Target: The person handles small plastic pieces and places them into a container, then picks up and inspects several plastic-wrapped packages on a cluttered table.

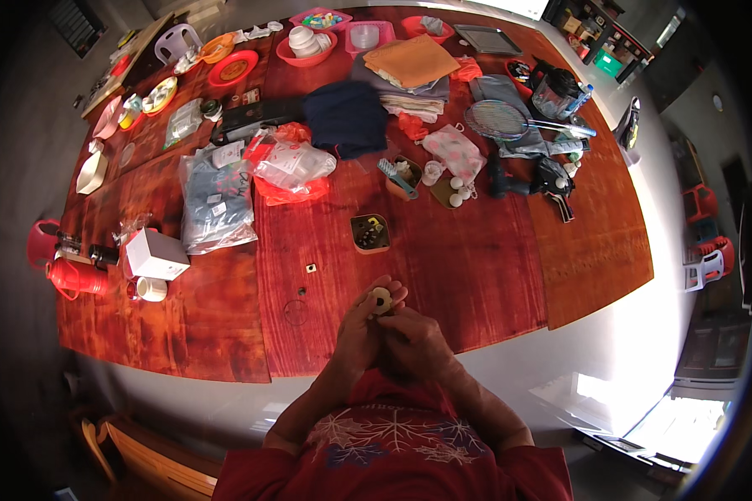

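Note:
Close to my body at the table's front edge, my left hand (360, 327) holds a small pale disc (381, 294) with a dark centre. Its fingers curl round the disc from below. My right hand (418, 341) is closed just beside it, fingertips pressed together near the disc's lower edge; whatever they grip is hidden. Beyond the hands stands a small square tin (371, 247) with several little dark and brassy pieces inside. A small pale square piece (312, 268) with a dark middle lies to the left. Nearer lies a thin wire loop (296, 323) with a tiny dark green piece next to it.
On the left stand a white box (156, 255), a white mug (152, 289) and a red flask (79, 277). Bagged clothing (217, 213) lies further in. Folded cloths (347, 121), a badminton racket (498, 120) and red bowls (307, 58) fill the far side.

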Action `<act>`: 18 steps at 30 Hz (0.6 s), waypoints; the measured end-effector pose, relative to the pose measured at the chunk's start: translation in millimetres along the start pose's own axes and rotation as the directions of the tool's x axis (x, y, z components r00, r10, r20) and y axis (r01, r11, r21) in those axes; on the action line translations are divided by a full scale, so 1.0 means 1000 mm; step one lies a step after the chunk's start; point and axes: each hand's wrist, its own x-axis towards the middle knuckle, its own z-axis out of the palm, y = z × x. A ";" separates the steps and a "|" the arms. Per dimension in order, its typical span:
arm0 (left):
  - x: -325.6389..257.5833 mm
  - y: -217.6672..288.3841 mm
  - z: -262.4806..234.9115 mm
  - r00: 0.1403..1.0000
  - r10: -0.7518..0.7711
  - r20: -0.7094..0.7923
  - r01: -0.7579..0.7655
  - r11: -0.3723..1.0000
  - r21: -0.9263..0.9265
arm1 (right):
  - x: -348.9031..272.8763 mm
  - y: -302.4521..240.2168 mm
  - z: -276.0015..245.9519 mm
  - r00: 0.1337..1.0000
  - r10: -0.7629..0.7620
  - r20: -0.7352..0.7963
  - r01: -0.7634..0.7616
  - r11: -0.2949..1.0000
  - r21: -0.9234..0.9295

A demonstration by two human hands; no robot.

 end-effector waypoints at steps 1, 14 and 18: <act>0.000 0.001 -0.001 0.999 0.013 0.042 -0.013 1.000 -0.015 | 0.007 0.003 -0.003 0.999 -0.044 -0.003 0.044 0.985 0.168; -0.012 0.008 0.004 1.000 0.003 -0.018 -0.004 0.999 -0.045 | 0.006 -0.023 0.006 0.994 0.000 0.109 0.037 0.940 -0.338; -0.015 0.010 0.003 0.999 0.021 0.034 -0.017 0.995 -0.096 | 0.014 -0.023 -0.019 1.000 0.004 0.013 -0.001 0.976 -0.219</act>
